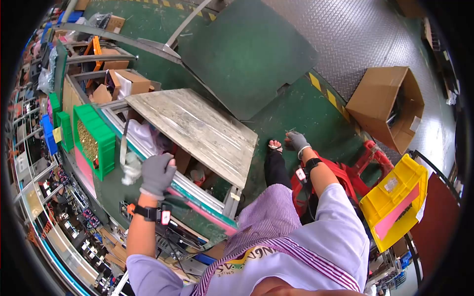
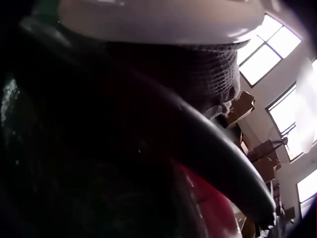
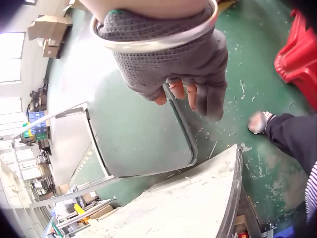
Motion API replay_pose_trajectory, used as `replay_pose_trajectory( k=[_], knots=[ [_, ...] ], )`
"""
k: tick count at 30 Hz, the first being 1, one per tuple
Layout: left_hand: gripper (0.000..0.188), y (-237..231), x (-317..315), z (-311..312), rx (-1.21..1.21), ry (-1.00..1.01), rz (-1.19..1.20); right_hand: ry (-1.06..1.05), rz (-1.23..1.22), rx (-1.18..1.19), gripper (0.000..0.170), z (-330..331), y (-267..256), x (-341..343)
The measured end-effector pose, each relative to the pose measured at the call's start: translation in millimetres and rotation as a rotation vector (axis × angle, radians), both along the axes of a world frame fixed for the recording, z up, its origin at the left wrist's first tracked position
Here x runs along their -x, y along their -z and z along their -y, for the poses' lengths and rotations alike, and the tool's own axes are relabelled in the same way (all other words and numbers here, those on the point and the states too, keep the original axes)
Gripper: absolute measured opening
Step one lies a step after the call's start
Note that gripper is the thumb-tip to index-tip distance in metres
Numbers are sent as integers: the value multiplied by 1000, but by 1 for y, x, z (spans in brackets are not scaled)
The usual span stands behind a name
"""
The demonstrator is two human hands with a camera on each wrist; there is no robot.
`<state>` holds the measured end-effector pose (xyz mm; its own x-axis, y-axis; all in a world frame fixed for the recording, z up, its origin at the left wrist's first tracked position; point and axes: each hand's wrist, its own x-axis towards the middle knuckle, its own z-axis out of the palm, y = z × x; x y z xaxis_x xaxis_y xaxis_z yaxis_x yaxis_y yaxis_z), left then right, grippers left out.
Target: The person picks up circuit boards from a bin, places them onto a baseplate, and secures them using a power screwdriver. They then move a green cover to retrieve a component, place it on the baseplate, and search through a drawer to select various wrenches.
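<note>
In the head view my left hand (image 1: 158,173), in a grey glove with bare fingertips, lies over the near metal rail of a bench frame (image 1: 202,191). Its thumb side faces the worn, pale board (image 1: 197,130) that leans across the frame. A white, crumpled-looking piece (image 1: 131,168) hangs just left of the fingers. The left wrist view is mostly dark, with only the glove's knit (image 2: 218,69) showing; I cannot tell whether those fingers grip anything. Out over the green floor, my right hand (image 3: 173,62) hangs with its fingers loosely bent and nothing visible in them.
Left of the bench stands a green bin (image 1: 106,143) of small brass-coloured parts. A red plastic stool (image 1: 373,160) and a yellow crate (image 1: 395,200) are at the right, with an open cardboard box (image 1: 377,101) beyond. A large dark-green panel (image 1: 247,54) stands ahead.
</note>
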<state>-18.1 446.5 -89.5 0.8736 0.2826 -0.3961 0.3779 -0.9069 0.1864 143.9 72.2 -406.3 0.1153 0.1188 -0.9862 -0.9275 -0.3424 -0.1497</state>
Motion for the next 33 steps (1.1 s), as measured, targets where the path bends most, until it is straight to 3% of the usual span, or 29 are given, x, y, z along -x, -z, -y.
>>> replay_pose_trajectory(
  k=[1, 3, 6, 9, 13, 15, 17, 27, 30, 33],
  knots=[
    [15, -4, -11, 3, -4, -32, -55, 23, -42, -7, 36, -8, 18, -10],
    [10, 4, -10, 4, -31, 18, 134, 116, -107, -30, 35, -33, 66, -4],
    [9, 2, -9, 1, 13, -11, 38, 225, -163, -49, 36, -90, 115, 16],
    [9, 0, -13, 0, 49, -45, -87, 475, -294, -71, 40, -139, 184, 51],
    [7, 3, -22, -3, 99, -19, -135, 754, -360, 33, 42, -197, 216, 77],
    [6, 5, -28, -5, 100, 4, -140, 946, -447, 41, 34, -215, 241, 81],
    [6, 6, -32, -8, 112, 32, -166, 1073, -461, 111, 29, -230, 247, 76],
    [6, 5, -33, -9, 139, 68, -166, 1108, -360, 302, 17, -228, 219, 67],
    [5, 5, -29, -9, 146, 53, -184, 1183, -322, -33, 16, -203, 254, 100],
    [5, 5, -26, -8, 144, 20, -202, 1117, -236, -12, 19, -208, 239, 96]
  ],
)
